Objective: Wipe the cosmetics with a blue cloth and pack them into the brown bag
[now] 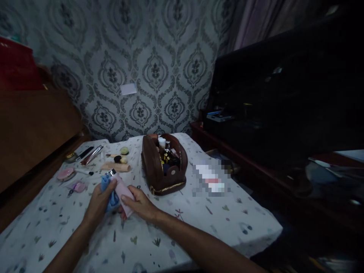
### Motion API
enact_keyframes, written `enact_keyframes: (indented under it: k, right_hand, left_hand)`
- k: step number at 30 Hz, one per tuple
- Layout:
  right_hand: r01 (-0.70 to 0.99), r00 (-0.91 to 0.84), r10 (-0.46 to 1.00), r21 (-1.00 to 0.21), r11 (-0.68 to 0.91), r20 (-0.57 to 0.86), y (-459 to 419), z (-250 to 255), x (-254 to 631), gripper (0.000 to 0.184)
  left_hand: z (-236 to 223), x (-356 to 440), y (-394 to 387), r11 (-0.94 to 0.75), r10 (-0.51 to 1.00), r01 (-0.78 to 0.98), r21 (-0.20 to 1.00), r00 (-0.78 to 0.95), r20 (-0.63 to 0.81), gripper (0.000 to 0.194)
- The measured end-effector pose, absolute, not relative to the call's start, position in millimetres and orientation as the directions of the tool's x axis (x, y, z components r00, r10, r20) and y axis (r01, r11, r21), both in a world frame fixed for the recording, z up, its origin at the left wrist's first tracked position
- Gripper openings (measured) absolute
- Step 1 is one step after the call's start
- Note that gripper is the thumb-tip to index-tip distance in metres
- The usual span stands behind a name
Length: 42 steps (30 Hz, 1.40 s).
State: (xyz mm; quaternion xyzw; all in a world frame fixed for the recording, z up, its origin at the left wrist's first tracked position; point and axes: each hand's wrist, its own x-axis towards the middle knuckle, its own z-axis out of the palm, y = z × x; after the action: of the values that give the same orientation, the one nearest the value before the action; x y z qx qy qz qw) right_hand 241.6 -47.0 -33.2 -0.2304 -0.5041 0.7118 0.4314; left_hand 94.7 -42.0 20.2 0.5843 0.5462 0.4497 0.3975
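Note:
A pale pink squeeze tube (123, 193) with a shiny silver cap (112, 172) is held at a tilt over the bed-like surface. My right hand (140, 203) grips its lower end, thumb on the front. My left hand (99, 201) is closed around a crumpled blue cloth (113, 201), its thumb near the tube's capped end and the cloth pressed along the tube's left side. Just beyond my right hand stands a brown cosmetic bag (150, 170), unzipped, with several bottles (167, 146) inside.
Left of the bag lie a beige tube (116, 167), makeup brushes (121, 159), a pink compact (66, 174), a clear-and-brown slim case (92, 154) and a small green-lidded jar (124, 151). A blurred-out pale item (209, 178) lies right of the bag. The patterned white cover (227, 235) ends at a right edge.

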Motion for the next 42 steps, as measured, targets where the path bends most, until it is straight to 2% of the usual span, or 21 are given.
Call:
enact_keyframes:
  k: [3, 7, 11, 16, 20, 22, 24, 26, 29, 31, 34, 37, 39, 42]
  right_hand:
    - [-0.394, -0.439, 0.888, -0.918, -0.056, 0.134, -45, -31, 242, 0.068]
    - [-0.368, -0.393, 0.911, -0.929, -0.036, 0.12, -45, -24, 245, 0.072]
    - [-0.42, -0.381, 0.908, -0.908, -0.005, 0.171, -46, -12, 252, 0.072]
    - [-0.469, -0.259, 0.92, -0.871, 0.147, 0.294, -46, -1, 260, 0.068]
    - [-0.441, -0.145, 0.921, -0.857, 0.268, 0.362, -49, 2, 266, 0.06]
    - [-0.416, -0.103, 0.918, -0.855, 0.309, 0.382, -53, 5, 268, 0.056]
    - [-0.385, -0.065, 0.914, -0.855, 0.348, 0.401, -57, 8, 270, 0.052]
    - [-0.349, -0.04, 0.905, -0.855, 0.384, 0.423, -59, 10, 271, 0.049]
    - [-0.315, -0.016, 0.893, -0.85, 0.422, 0.449, -59, 11, 274, 0.046]
    - [-0.307, -0.007, 0.893, -0.851, 0.426, 0.45, -58, 10, 275, 0.046]
    - [-0.304, -0.003, 0.899, -0.857, 0.416, 0.437, -56, 10, 276, 0.046]
    - [-0.277, 0.0, 0.907, -0.871, 0.405, 0.421, -56, 11, 277, 0.044]
    - [-0.247, -0.007, 0.913, -0.886, 0.393, 0.407, -59, 13, 277, 0.041]
    - [-0.202, -0.014, 0.906, -0.889, 0.412, 0.423, -63, 16, 278, 0.036]
  left_hand:
    - [14, 108, -46, -0.042, 0.996, 0.254, 0.966, 0.081, 0.022, 0.053]
    - [21, 119, -47, -0.067, 0.994, 0.224, 0.972, 0.101, 0.046, 0.048]
    - [36, 127, -41, -0.113, 0.994, 0.29, 0.95, 0.043, 0.105, 0.049]
    - [56, 143, -32, -0.312, 0.946, 0.387, 0.868, 0.039, 0.322, 0.047]
    - [68, 155, -15, -0.281, 0.947, 0.361, 0.889, -0.045, 0.318, 0.047]
    - [69, 160, 4, -0.329, 0.938, 0.364, 0.871, 0.02, 0.346, 0.038]
    - [70, 167, 28, -0.51, 0.86, 0.397, 0.763, 0.219, 0.461, 0.032]
    - [72, 176, 52, -0.719, 0.695, 0.42, 0.555, 0.413, 0.588, 0.036]
    - [77, 190, 80, -0.9, 0.436, 0.339, 0.273, 0.702, 0.563, 0.039]
    - [82, 195, 90, -0.941, 0.338, 0.272, 0.202, 0.799, 0.498, 0.039]
    - [84, 191, 97, -0.953, 0.301, 0.253, 0.166, 0.851, 0.43, 0.038]
    - [81, 179, 95, -0.941, 0.337, 0.317, 0.118, 0.845, 0.416, 0.036]
    - [76, 171, 90, -0.925, 0.365, 0.373, 0.074, 0.813, 0.454, 0.035]
    - [66, 165, 82, -0.925, 0.315, 0.381, 0.002, 0.761, 0.567, 0.033]
